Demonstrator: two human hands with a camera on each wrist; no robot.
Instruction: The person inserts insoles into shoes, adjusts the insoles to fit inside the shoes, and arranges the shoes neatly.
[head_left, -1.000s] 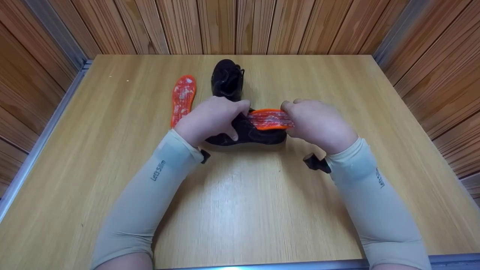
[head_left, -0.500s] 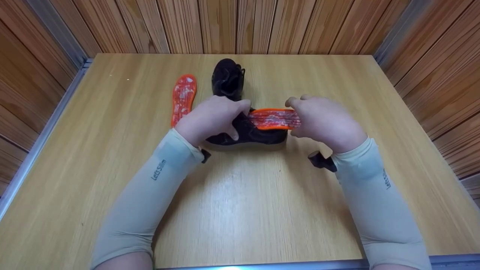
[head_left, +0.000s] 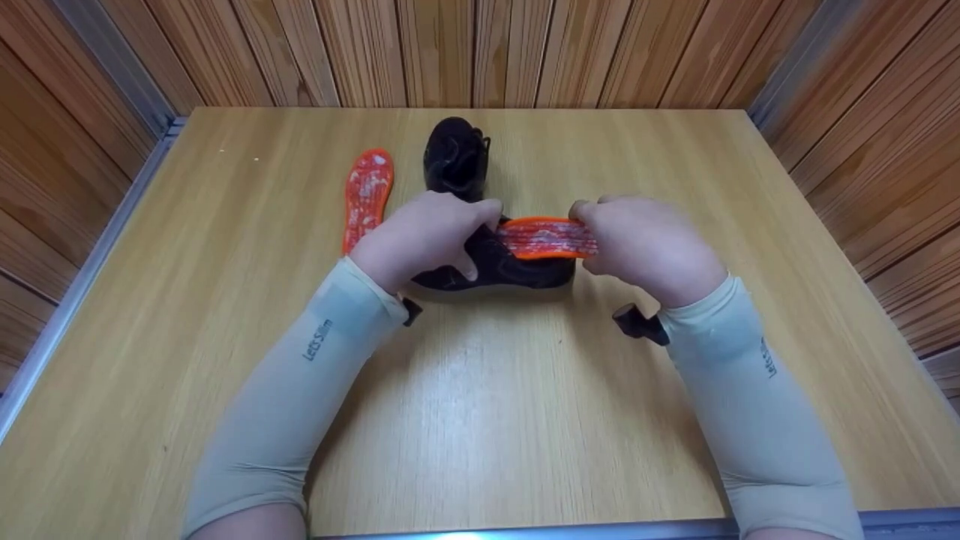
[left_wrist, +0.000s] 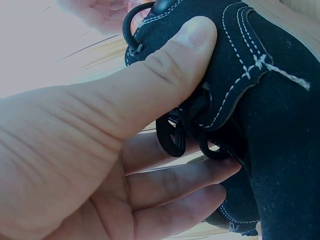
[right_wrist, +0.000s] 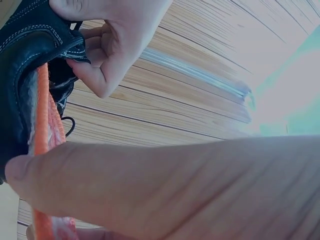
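A black lace-up shoe (head_left: 517, 271) with white stitching lies sideways across the middle of the table, toe to the left. My left hand (head_left: 427, 238) grips its upper near the laces (left_wrist: 172, 135), thumb on the near side and fingers on the far side. A red-and-white insole (head_left: 546, 238) with an orange edge sticks out of the shoe's opening; its front part is hidden inside. My right hand (head_left: 649, 247) pinches the insole's outer end. In the right wrist view, the thumb presses against the orange edge (right_wrist: 42, 110).
Behind the held shoe stands a second black shoe (head_left: 454, 156). Another red insole (head_left: 367, 187) lies on the wooden table (head_left: 465, 420) to the left, partly behind my left hand. Wood-panelled walls (head_left: 510, 52) enclose the back and sides.
My right hand slid rightward along the insole, its fingers loosening, then came back slightly left and pinched the insole's end. My left hand and the shoe stay in place.
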